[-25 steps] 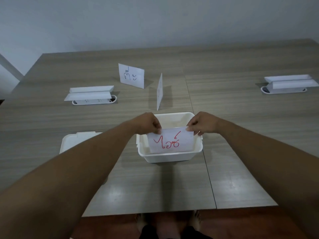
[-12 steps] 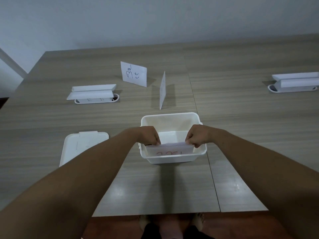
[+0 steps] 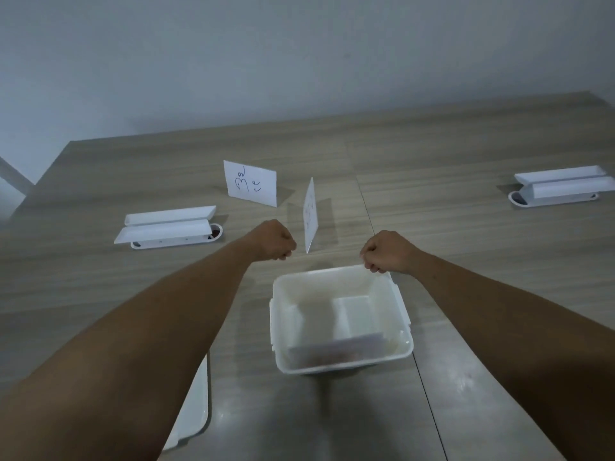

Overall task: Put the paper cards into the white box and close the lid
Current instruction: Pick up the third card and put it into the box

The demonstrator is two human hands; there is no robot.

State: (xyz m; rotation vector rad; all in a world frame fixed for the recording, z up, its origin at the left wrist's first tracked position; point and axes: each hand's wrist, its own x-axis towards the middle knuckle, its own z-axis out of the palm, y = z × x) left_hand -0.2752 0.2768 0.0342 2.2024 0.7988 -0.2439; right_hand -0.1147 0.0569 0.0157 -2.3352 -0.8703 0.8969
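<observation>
The open white box [image 3: 402,331] stands on the table in front of me. A card with red writing [image 3: 336,351] lies inside it against the near wall. Two folded paper cards stand farther back: one with dark writing [image 3: 250,183] facing me, one seen edge-on [image 3: 310,214]. My left hand [image 3: 274,241] hovers past the box, its fingers curled with nothing in them, just left of the edge-on card. My right hand [image 3: 386,252] is curled over the box's far right corner, holding nothing. The white lid [image 3: 196,407] lies at lower left, mostly hidden by my left arm.
Two white cable boxes with raised flaps sit in the wooden table [image 3: 466,247]: one at the left [image 3: 168,226], one at the far right [image 3: 562,186]. A grey wall rises behind the table's far edge.
Both hands let go of the red-lettered card, which now rests inside the box. They rose out of the box and moved forward toward the standing cards.
</observation>
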